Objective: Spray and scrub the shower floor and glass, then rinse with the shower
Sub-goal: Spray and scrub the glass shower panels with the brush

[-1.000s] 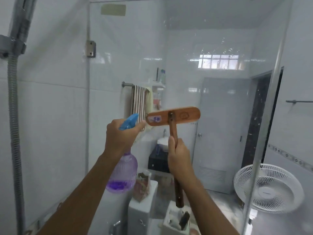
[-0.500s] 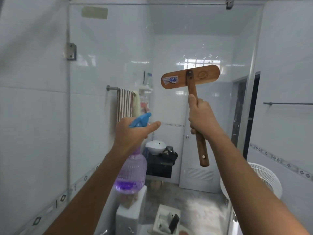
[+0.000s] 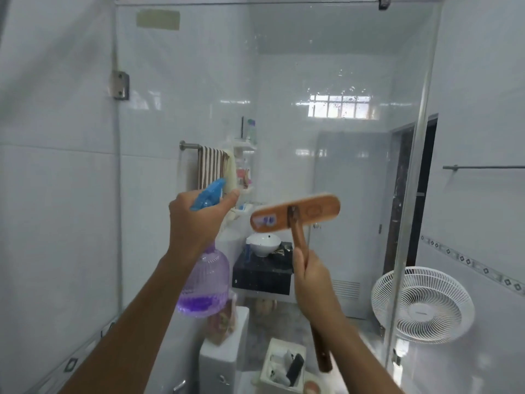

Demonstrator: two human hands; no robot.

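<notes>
Above my right hand (image 3: 315, 282), fisted round its handle, the scrub brush (image 3: 312, 211) head lies crosswise; my left hand (image 3: 196, 223) grips the spray bottle (image 3: 206, 282)

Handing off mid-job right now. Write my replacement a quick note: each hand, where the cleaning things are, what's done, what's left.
Left hand grips the spray bottle, with little purple liquid left and its nozzle toward the glass panel.
Right hand grips the wooden brush by its handle, head raised at the glass and blurred.
Done: droplets on the upper glass suggest some spraying.
Left: scrub the glass, do the shower floor (out of view), then rinse.
</notes>
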